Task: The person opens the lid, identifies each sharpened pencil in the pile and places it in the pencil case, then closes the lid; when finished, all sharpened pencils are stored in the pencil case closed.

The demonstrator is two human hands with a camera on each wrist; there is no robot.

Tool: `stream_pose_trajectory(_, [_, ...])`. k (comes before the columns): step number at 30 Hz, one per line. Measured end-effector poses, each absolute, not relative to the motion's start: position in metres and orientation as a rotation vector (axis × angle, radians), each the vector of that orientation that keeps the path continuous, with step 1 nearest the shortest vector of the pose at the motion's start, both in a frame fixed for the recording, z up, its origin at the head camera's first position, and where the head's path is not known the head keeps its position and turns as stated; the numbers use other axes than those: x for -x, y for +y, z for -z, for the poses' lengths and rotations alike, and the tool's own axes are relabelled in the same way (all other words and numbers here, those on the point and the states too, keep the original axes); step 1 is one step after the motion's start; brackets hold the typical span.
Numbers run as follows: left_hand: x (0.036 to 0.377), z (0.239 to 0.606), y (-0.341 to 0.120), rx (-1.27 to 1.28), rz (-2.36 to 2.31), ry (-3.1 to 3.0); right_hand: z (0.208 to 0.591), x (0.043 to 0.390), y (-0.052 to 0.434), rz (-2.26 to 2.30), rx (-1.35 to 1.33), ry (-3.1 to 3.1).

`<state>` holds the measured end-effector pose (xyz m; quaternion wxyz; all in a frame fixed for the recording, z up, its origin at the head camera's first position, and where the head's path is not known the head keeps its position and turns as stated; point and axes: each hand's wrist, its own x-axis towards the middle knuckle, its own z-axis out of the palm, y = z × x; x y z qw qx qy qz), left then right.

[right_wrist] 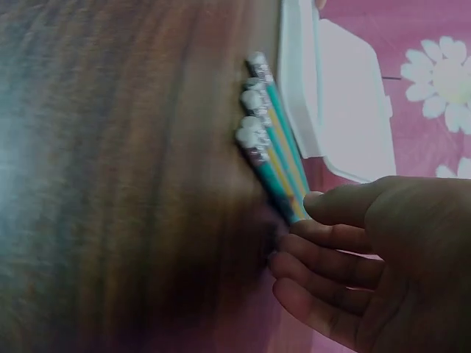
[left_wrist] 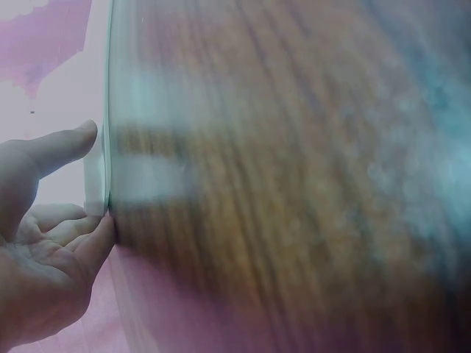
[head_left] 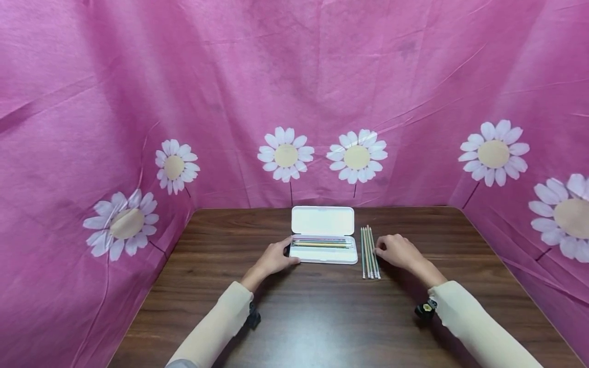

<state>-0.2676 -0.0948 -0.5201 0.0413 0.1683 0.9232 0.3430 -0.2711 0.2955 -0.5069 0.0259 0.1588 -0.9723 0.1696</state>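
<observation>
An open white pencil case (head_left: 323, 255) lies at the middle of the dark wooden table (head_left: 322, 317), lid (head_left: 322, 221) folded back and several pencils (head_left: 321, 244) in its tray. My left hand (head_left: 286, 255) rests against the case's left end; in the left wrist view my left hand (left_wrist: 92, 176) has a straight thumb and relaxed fingertips touching the case edge (left_wrist: 97, 193). Right of the case, several loose pencils (head_left: 370, 253) lie side by side. My right hand (head_left: 381, 250) touches their right side. In the right wrist view the pencils (right_wrist: 272, 140) run under my right hand (right_wrist: 309, 220), whose fingers are loosely bent.
Pink cloth with white daisies (head_left: 285, 153) walls the table at the back and both sides. Bare wood stretches in front of the case and to either side. The wrist cameras (head_left: 425, 309) sit on cream sleeves near the front.
</observation>
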Motion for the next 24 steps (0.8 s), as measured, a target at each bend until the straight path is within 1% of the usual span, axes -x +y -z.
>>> stream_pose_trajectory(3, [0.267,0.52,-0.094,-0.519,-1.053,2.823,0.515,0.272,0.298,-0.562,-0.477,-2.994])
stream_pose_trajectory(4, [0.267,0.52,-0.094,-0.519,-1.05,2.824,0.524,0.276,0.302,-0.568,-0.491,-2.965])
stream_pose_trajectory(7, [0.267,0.52,-0.094,-0.512,-1.049,2.821,0.534,0.282,0.306,-0.605,-0.487,-2.944])
stream_pose_trajectory(10, [0.266,0.52,-0.094,-0.502,-1.048,2.823,0.557,0.297,0.315,-0.575,-0.433,-2.935])
stream_pose_trajectory(14, [0.266,0.521,-0.095,-0.498,-1.054,2.822,0.554,0.298,0.312,-0.568,-0.246,-3.027])
stream_pose_trajectory(15, [0.266,0.521,-0.094,-0.5,-1.051,2.824,0.543,0.293,0.307,-0.577,-0.187,-3.064])
stream_pose_trajectory(20, [0.267,0.523,-0.094,-0.51,-1.026,2.838,0.515,0.273,0.294,-0.638,-0.071,-3.136])
stream_pose_trajectory(24, [0.267,0.522,-0.094,-0.499,-1.043,2.83,0.508,0.268,0.29,-0.625,-0.029,-3.145])
